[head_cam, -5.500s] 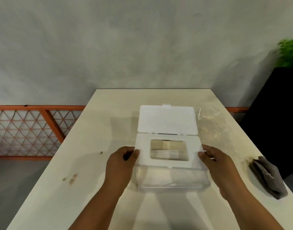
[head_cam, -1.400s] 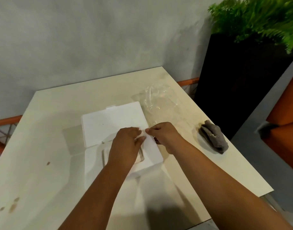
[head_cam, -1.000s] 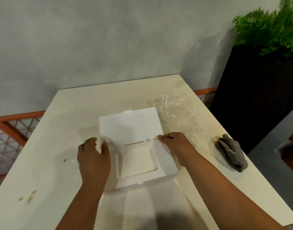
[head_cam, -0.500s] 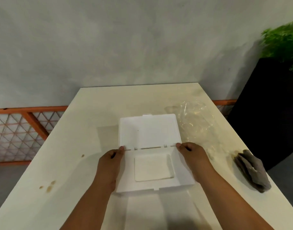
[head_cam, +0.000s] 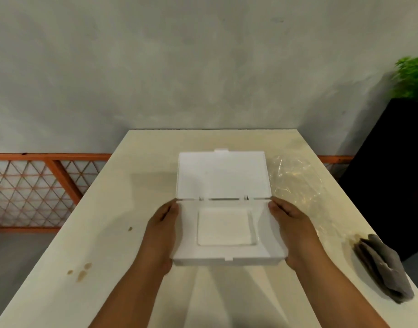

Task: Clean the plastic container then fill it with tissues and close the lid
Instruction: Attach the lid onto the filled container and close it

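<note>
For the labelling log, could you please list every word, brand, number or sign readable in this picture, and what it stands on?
None can be read. The white plastic container with its open flip lid, the crumpled clear plastic wrapper, the folded grey cloth and the cream table all show no print.

1 head view looks forward and down, close over the table (head_cam: pixel 113 245), facing the wall (head_cam: pixel 179 67).

left hand (head_cam: pixel 161 229): palm against the left side of the box (head_cam: pixel 227 254), fingers reaching forward along it, holds it | right hand (head_cam: pixel 292 227): mirrors it on the right side | forearms: bare, reaching in from the bottom edge
</note>
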